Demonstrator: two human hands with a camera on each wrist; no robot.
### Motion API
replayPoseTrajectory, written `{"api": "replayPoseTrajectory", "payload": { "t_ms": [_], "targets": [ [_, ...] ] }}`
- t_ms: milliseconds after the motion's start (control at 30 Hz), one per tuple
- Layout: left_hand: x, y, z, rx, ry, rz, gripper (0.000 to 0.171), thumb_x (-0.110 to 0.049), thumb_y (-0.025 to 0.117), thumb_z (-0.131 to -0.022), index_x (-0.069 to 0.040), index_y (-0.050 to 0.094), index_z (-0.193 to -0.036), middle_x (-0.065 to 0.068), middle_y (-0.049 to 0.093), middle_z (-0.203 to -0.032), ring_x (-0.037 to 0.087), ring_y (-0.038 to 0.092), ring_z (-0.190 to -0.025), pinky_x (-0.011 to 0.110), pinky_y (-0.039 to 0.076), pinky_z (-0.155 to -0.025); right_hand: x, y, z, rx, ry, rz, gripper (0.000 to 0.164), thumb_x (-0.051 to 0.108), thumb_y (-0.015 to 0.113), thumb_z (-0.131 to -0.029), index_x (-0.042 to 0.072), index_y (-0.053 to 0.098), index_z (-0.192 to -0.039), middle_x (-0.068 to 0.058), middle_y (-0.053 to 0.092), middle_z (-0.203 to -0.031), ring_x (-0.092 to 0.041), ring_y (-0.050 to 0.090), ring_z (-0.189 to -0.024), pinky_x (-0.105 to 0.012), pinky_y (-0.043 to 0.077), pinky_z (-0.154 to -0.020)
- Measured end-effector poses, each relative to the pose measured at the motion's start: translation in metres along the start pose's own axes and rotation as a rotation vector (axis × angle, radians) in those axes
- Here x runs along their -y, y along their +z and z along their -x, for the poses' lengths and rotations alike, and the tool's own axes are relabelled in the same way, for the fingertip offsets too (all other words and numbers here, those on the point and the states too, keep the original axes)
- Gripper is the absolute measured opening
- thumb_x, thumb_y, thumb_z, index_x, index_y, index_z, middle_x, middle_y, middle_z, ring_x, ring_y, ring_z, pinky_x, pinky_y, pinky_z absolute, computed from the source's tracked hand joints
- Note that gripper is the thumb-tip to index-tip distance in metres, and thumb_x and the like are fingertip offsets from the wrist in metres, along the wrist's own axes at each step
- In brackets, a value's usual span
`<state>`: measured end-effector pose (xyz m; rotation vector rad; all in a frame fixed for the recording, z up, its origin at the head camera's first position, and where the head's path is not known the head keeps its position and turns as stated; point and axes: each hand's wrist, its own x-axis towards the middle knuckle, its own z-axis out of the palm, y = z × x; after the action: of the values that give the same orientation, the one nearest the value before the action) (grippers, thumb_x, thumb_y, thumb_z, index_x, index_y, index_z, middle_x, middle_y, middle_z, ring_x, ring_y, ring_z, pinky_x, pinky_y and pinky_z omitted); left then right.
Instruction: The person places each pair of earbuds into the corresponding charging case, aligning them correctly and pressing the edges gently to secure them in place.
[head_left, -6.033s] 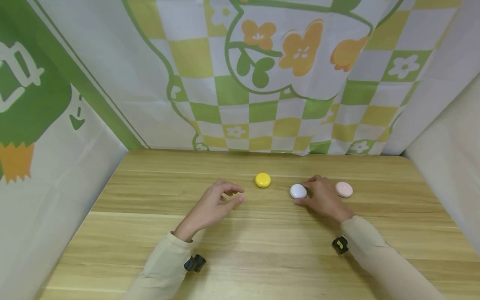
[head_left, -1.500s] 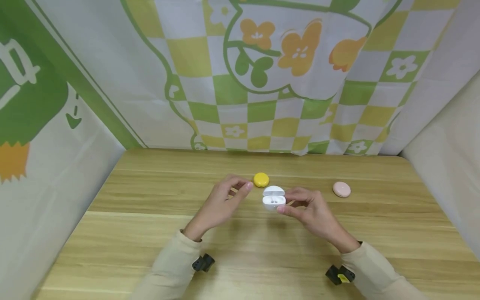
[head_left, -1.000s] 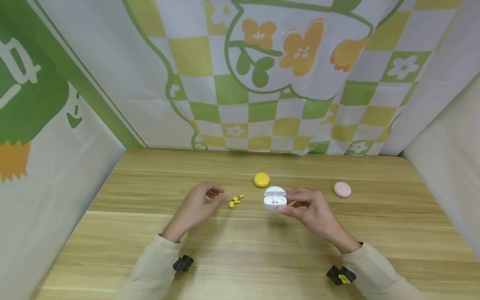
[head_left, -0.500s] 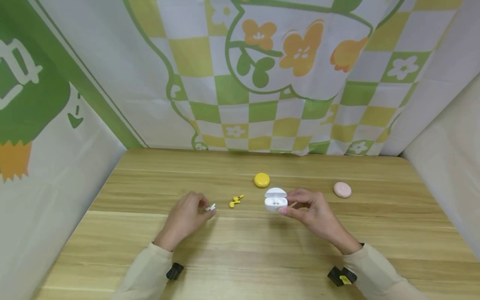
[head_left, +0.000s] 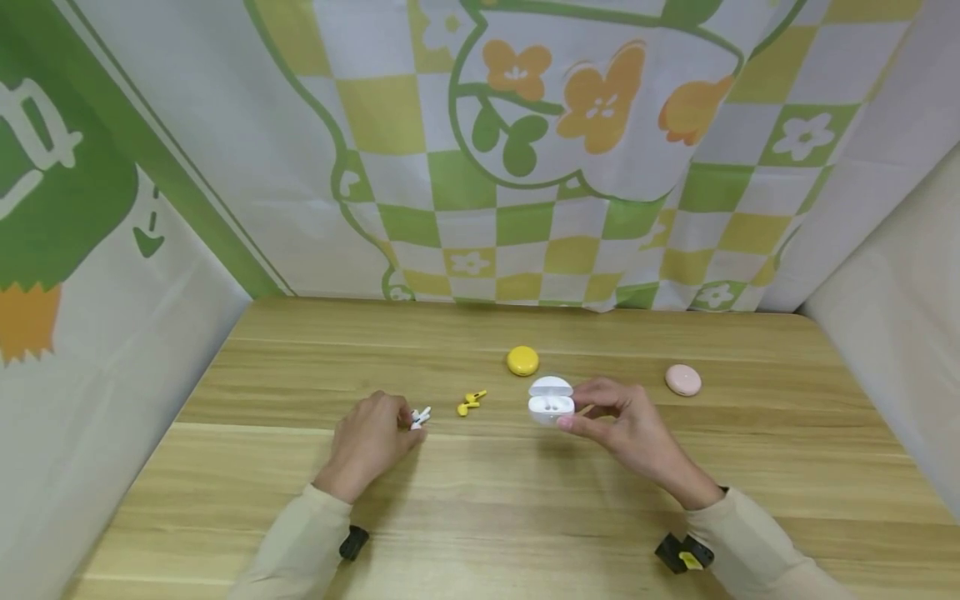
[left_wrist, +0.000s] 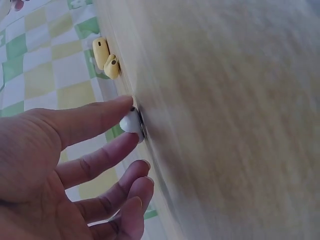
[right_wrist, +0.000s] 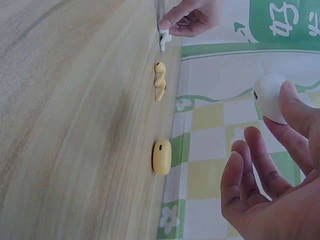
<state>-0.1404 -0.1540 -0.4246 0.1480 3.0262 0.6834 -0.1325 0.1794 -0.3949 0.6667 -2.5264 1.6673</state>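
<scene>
My left hand [head_left: 371,437] is low over the table, with thumb and index finger pinching a pair of white earbuds [head_left: 421,417] right at the wood. In the left wrist view, one white earbud [left_wrist: 131,122] shows between those two fingertips, while the other fingers curl loosely below. My right hand [head_left: 626,425] holds a white earbud case [head_left: 551,408] by its side, above the table. Its lid stands up, and the two slots inside hold no earbuds. Two yellow earbuds [head_left: 468,404] lie between the hands.
A closed yellow earbud case [head_left: 522,361] sits behind the white one, towards the back of the wooden table [head_left: 480,533]. Off to the right lies a closed pink case [head_left: 683,380]. A patterned curtain [head_left: 465,183] hangs along the back edge.
The white case was gripped near the pink one, then brought left and opened. The yellow earbuds came into view on the table. My left hand moved left and lowered the white earbuds.
</scene>
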Motion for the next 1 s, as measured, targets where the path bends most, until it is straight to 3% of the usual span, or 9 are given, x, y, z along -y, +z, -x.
{"api": "replayPoseTrajectory", "payload": {
  "t_ms": [233,500,767,1000],
  "targets": [
    [-0.0007,0.0019,-0.0008,-0.016,0.074,0.007,0.011,-0.01,0.082,-0.081,-0.011,0.077,-0.09,0.004,0.062,-0.085,0.02,0.055,-0.075,0.036,0.046,-0.06,0.0007,-0.0002,0.0,0.002,0.018,0.005,0.021,-0.002,0.083,-0.08,-0.004,0.078,-0.1,-0.012,0.071,-0.099,-0.014,0.067,-0.087,-0.031,0.059,-0.077],
    [-0.0003,0.0004,-0.0006,-0.01,0.078,0.025,0.014,-0.009,0.083,-0.081,-0.009,0.076,-0.093,0.005,0.064,-0.09,0.021,0.057,-0.079,0.04,0.049,-0.067,-0.0003,-0.0004,0.0,0.01,0.017,0.004,0.022,-0.002,0.083,-0.08,-0.004,0.078,-0.101,-0.012,0.071,-0.1,-0.015,0.067,-0.086,-0.031,0.059,-0.077],
    [-0.0027,-0.0009,0.0001,0.046,0.024,0.049,0.021,-0.028,0.086,-0.079,-0.012,0.076,-0.088,0.005,0.062,-0.091,0.022,0.054,-0.078,0.039,0.043,-0.065,-0.0003,-0.0002,0.0,0.012,0.017,0.002,0.022,-0.002,0.083,-0.08,-0.004,0.078,-0.101,-0.012,0.071,-0.1,-0.014,0.067,-0.087,-0.031,0.059,-0.078],
    [-0.0053,0.0039,-0.0016,0.03,0.005,0.009,0.028,-0.033,0.089,-0.078,-0.011,0.074,-0.086,0.003,0.059,-0.086,0.022,0.053,-0.077,0.04,0.044,-0.065,0.0001,0.0,0.0005,0.011,0.008,0.008,0.022,-0.002,0.083,-0.08,-0.004,0.078,-0.102,-0.013,0.071,-0.101,-0.014,0.067,-0.086,-0.031,0.059,-0.077]
  ]
}}
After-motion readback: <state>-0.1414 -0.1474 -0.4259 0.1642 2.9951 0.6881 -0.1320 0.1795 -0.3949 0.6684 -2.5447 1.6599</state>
